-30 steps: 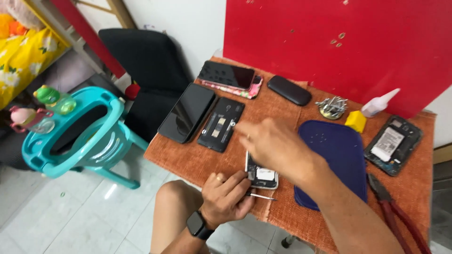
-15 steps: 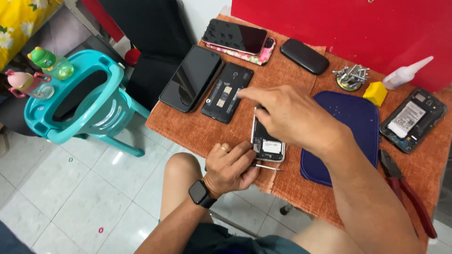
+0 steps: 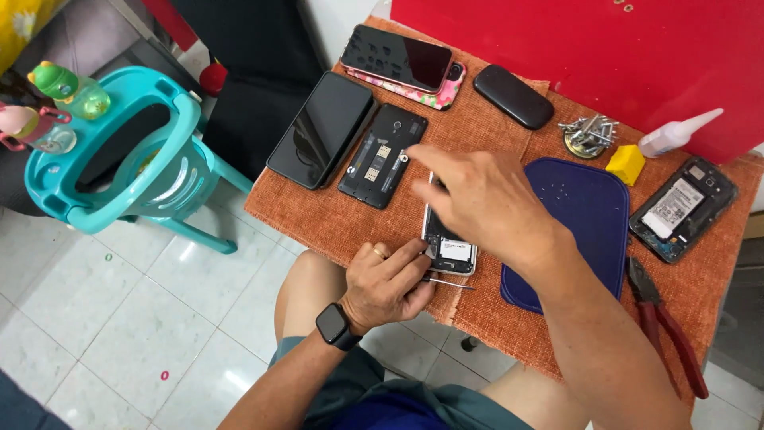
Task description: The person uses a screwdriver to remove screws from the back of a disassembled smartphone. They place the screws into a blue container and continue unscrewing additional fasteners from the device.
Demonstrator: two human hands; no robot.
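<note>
My left hand (image 3: 387, 280) pinches a thin metal tool (image 3: 448, 282) at the opened phone (image 3: 448, 243), which my right hand (image 3: 477, 199) pins under spread, pressing fingers so it cannot slide.

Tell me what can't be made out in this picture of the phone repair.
Head view, the only one:
- The opened phone: its upper part is hidden under the right hand.
- The thin metal tool: most of it is hidden in the left hand, so its kind is unclear.
- The right hand's fingertips are motion-blurred.
- The red-handled pliers: the jaws sit behind the right forearm.
- The metal bits in the small dish are too small to tell.
</note>
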